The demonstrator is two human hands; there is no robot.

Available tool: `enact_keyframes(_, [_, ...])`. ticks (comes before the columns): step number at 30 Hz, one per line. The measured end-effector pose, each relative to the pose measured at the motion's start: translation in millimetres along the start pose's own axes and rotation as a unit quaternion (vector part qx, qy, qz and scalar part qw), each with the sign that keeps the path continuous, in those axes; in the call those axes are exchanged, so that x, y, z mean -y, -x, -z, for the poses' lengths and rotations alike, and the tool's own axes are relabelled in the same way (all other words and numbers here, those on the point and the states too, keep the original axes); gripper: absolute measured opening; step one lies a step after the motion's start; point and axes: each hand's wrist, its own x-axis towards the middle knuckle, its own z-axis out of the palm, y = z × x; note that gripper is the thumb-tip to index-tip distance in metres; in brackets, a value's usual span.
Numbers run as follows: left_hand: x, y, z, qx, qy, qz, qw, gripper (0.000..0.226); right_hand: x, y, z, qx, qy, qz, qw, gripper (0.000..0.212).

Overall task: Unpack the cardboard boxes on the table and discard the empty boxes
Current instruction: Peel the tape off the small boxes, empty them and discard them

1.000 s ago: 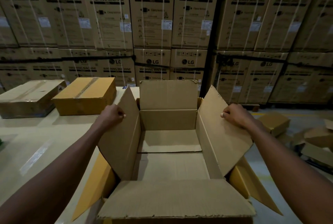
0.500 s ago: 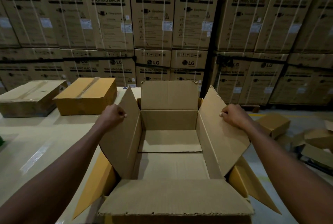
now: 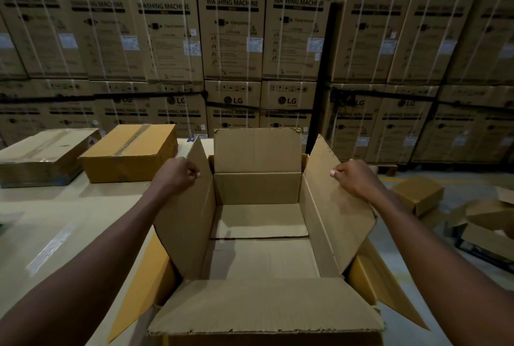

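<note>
An open cardboard box [image 3: 258, 254] stands on the table [image 3: 55, 228] right in front of me, all its flaps raised and nothing showing inside. My left hand [image 3: 175, 176] grips the top edge of the left side flap [image 3: 189, 215]. My right hand [image 3: 354, 178] grips the edge of the right side flap [image 3: 333, 206]. Two taped, closed boxes lie at the table's far left: a yellowish box [image 3: 130, 153] and a duller brown box [image 3: 44, 156].
A wall of stacked washing-machine cartons [image 3: 233, 34] rises behind the table. On the floor to the right lie several discarded boxes [image 3: 420, 195] and loose cardboard [image 3: 489, 223]. The table's right edge runs just beside the open box.
Both side flaps stand slightly more upright than a second ago, drawn a little inward by my hands. The box itself stays in place.
</note>
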Motion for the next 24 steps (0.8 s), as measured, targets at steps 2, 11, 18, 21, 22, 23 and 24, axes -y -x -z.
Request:
enact_keyframes(2, [-3,4,3,-0.010,0.002,-0.008,1.000,0.014,2,2,2,-0.017,0.012,0.001,1.000,0.027])
enact_keyframes(11, [-26,62,15,-0.107,0.012,-0.035,0.994,0.013,29,49,17,-0.091,-0.111,0.028,0.989,0.026])
enact_keyframes(18, [-53,143,19,-0.175,0.094,0.023,0.980,0.015,74,107,19,-0.027,-0.235,0.055,0.970,0.020])
enact_keyframes(21, [-52,184,20,-0.200,0.140,0.058,0.968,0.013,96,131,14,0.009,-0.261,0.076,0.962,0.019])
enact_keyframes(22, [-50,197,21,-0.209,0.146,0.070,0.965,0.012,104,139,11,0.018,-0.274,0.082,0.958,0.019])
enact_keyframes(23, [-45,210,22,-0.217,0.146,0.081,0.962,0.011,115,148,8,0.028,-0.286,0.086,0.954,0.018])
enact_keyframes(24, [-40,223,22,-0.220,0.145,0.091,0.960,0.011,126,156,3,0.040,-0.298,0.089,0.950,0.018])
